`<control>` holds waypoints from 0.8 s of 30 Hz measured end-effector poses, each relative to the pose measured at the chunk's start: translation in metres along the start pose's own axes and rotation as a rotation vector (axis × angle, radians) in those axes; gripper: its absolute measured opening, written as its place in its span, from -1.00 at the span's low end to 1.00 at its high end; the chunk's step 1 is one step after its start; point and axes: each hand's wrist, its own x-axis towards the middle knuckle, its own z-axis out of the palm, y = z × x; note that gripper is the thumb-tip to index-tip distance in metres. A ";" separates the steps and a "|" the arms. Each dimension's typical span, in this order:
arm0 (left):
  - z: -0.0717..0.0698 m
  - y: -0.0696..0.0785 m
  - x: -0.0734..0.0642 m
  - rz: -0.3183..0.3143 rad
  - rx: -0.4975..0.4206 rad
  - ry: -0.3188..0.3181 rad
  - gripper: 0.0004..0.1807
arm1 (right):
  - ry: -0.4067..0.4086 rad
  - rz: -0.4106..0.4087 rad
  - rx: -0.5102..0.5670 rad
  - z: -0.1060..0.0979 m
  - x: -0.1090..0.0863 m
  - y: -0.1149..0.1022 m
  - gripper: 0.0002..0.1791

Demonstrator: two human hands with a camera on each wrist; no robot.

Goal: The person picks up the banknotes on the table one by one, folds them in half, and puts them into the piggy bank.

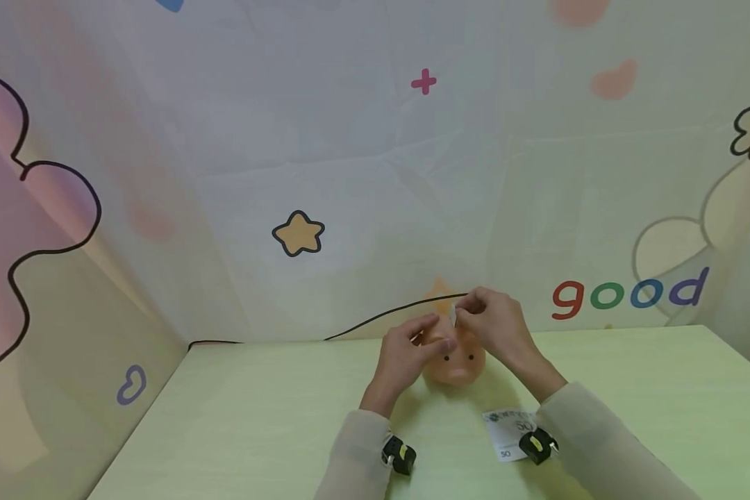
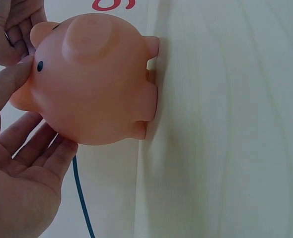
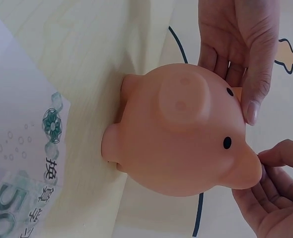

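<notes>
An orange-pink piggy bank [image 1: 455, 373] stands on its feet on the table, its snout toward me. My left hand [image 1: 404, 355] holds it from the left, thumb on top near an eye and fingers along its side, as the left wrist view also shows. Above the bank's top my right hand [image 1: 498, 325] pinches a small whitish folded paper [image 1: 453, 316], upright, its lower end right at the bank's top. In the right wrist view the right fingertips are beside the pig's ear [image 3: 246, 171], and the paper is hidden there.
A paper play banknote [image 1: 501, 430] marked 50 lies flat on the pale wood-grain table [image 1: 256, 417], partly under the right wrist's camera [image 1: 539, 444] in the head view. A printed cloth backdrop [image 1: 362, 208] rises behind the table.
</notes>
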 end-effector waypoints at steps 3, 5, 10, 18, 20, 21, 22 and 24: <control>0.000 0.000 0.000 0.002 0.000 0.003 -0.45 | -0.002 -0.012 -0.020 0.000 0.000 0.000 -0.93; 0.000 0.001 0.000 0.006 -0.004 0.003 -0.45 | -0.003 -0.020 -0.032 0.000 0.000 0.001 -0.94; 0.000 0.001 -0.001 -0.004 -0.015 0.000 -0.45 | -0.004 -0.047 -0.053 0.003 -0.002 0.003 -0.95; 0.001 0.001 -0.002 -0.008 -0.008 -0.002 -0.43 | -0.008 -0.087 -0.091 0.006 -0.004 0.006 -0.95; 0.001 0.001 -0.002 -0.004 -0.008 -0.004 -0.44 | -0.009 -0.091 -0.096 0.006 -0.004 0.006 -0.95; 0.001 0.000 -0.002 -0.002 -0.008 -0.004 -0.44 | -0.010 -0.095 -0.100 0.006 -0.004 0.006 -0.95; 0.001 0.000 -0.002 0.000 -0.009 -0.002 -0.44 | -0.011 -0.096 -0.105 0.007 -0.004 0.006 -0.95; 0.001 0.000 -0.001 -0.003 -0.014 -0.003 -0.45 | -0.010 -0.101 -0.113 0.007 -0.003 0.006 -0.95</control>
